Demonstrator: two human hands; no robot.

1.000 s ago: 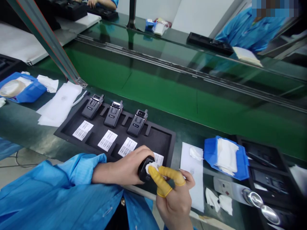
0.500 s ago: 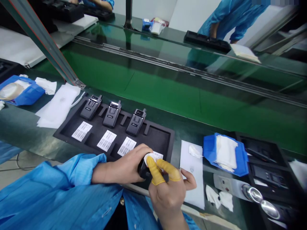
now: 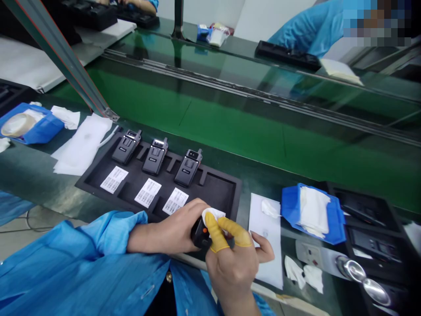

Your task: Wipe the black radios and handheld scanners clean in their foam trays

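Note:
My left hand (image 3: 171, 228) is closed round a small black radio handset (image 3: 199, 235) held at the near edge of a black foam tray (image 3: 226, 193). My right hand (image 3: 232, 259), with yellow finger cots on two fingers, pinches a small white wipe (image 3: 212, 215) against the top of that handset. Three more black handsets (image 3: 156, 156) stand in the tray's far slots. White label cards (image 3: 148, 192) lie in the tray in front of them.
A green conveyor belt (image 3: 237, 127) runs behind the tray. A blue bin of white wipes (image 3: 312, 213) and a white sheet (image 3: 268, 237) lie to the right, beside dark trays (image 3: 371, 219). Another blue bin (image 3: 29, 125) and white sheets (image 3: 82, 145) sit left. A person in blue works opposite.
My right hand has slid the wipe up along the handset's top and turned inward. An orange spot on the handset now shows. The left hand has stayed put.

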